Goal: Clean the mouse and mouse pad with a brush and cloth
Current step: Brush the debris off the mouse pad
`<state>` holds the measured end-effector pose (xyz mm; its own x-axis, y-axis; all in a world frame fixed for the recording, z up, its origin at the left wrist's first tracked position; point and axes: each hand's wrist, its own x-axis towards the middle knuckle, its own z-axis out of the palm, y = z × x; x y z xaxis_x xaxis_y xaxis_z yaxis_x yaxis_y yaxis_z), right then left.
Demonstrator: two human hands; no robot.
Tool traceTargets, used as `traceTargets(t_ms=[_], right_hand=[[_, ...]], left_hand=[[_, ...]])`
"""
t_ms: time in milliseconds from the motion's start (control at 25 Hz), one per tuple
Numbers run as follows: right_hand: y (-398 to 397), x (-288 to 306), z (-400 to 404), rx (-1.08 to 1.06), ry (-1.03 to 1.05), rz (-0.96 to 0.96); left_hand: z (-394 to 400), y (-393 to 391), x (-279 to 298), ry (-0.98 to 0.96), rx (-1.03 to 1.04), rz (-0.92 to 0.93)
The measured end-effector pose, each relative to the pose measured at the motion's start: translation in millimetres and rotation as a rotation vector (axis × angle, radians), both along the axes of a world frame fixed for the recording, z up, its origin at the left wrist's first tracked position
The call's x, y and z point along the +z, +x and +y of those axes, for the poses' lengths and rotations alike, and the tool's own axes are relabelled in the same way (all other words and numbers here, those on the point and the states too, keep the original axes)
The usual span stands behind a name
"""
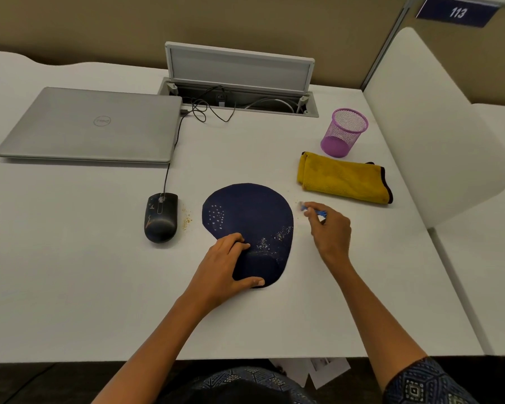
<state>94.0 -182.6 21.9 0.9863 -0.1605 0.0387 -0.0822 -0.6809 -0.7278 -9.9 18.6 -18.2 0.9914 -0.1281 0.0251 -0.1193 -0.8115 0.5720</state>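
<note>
Head view shows the brushing step under way on the mouse pad (pixel 247 217), a dark navy, rounded pad of matte fabric with a raised wrist cushion at its lower end, lying just below the centre of the frame. The left hand (pixel 226 265) rests on that cushion, thumb along its lower edge and fingers curved over the top, pinning the pad to the white desk (pixel 70 272). The right hand (pixel 330 228), right of the pad's edge, has its fingers curled round a small blue-handled brush (pixel 311 209) — the pale bristle end points toward the pad and is blurred, so I cannot tell whether it touches the desk.

Pale crumbs lie scattered on the lower right part of the pad, and a printed pattern of light dots marks its left side. By my reading, the next move calls for short strokes across the crumb patch, sweeping the grit off the right edge while the left hand holds the pad flat.

Left of the pad sits the mouse (pixel 161 217) — black, smooth, glossy, wired, with scuffs on its shell and a small heap of tan crumbs just beside it. It looks not yet cleaned. The yellow cloth (pixel 343 179), a folded, nappy microfibre with dark trim, waits right of centre.
</note>
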Motion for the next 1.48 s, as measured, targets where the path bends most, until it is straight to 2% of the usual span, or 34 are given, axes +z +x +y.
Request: traceTargets(t_ms=[40, 120, 200, 240, 280, 440, 480, 520, 600, 680, 760, 840, 920, 1040, 1120, 1280, 1320, 1400, 1480], right_hand=[[0, 2, 1, 0.052, 0.059, -0.008], [-8, 4, 11, 0.318, 0.187, 0.039], [-18, 0, 19, 0.538, 0.202, 0.134], [-17, -2, 19, 0.555, 0.174, 0.146], [-13, -2, 19, 0.501, 0.144, 0.137], [10, 3, 7, 0.066, -0.056, 0.089], [12, 5, 6, 0.034, -0.056, 0.072], [10, 6, 8, 0.086, -0.004, 0.052], [1, 7, 17, 0.334, 0.134, 0.074], [-7, 4, 22, 0.505, 0.143, 0.142], [2, 2, 20, 0.392, 0.065, 0.12], [16, 1, 11, 0.129, -0.066, 0.12], [22, 1, 6, 0.016, -0.049, 0.113], [10, 0, 13, 0.343, 0.18, 0.131], [4, -3, 16, 0.457, 0.176, 0.166], [23, -2, 10, 0.021, 0.015, 0.074], [24, -1, 9, 0.03, 0.042, 0.061], [21, 1, 15, 0.285, 0.19, 0.095], [12, 1, 25, 0.517, 0.216, 0.198]], left_hand=[[0, 0, 0, -0.003, 0.003, -0.001], [1, 0, -1, -0.009, 0.002, -0.004], [0, 1, -1, -0.002, -0.004, -0.005], [0, 1, -1, 0.0, -0.005, -0.003], [0, 1, 0, -0.001, -0.003, 0.0], [1, 0, -1, 0.003, 0.004, 0.016], [1, 0, -1, 0.003, 0.005, 0.018], [1, 0, -1, 0.002, 0.007, 0.02], [1, 0, -1, 0.004, 0.003, 0.024], [1, 1, -1, 0.011, -0.003, 0.031], [1, 1, 0, 0.009, 0.0, 0.035], [1, 0, 0, 0.003, 0.005, 0.031], [0, 0, 0, 0.003, 0.004, 0.031], [1, 1, 0, 0.008, 0.004, 0.04], [1, 1, 0, 0.012, 0.0, 0.039], [1, 0, 1, -0.005, 0.001, 0.023], [1, 0, 2, -0.003, 0.0, 0.023], [1, 0, 2, 0.0, -0.001, 0.026], [1, 1, 3, 0.006, -0.003, 0.036]])
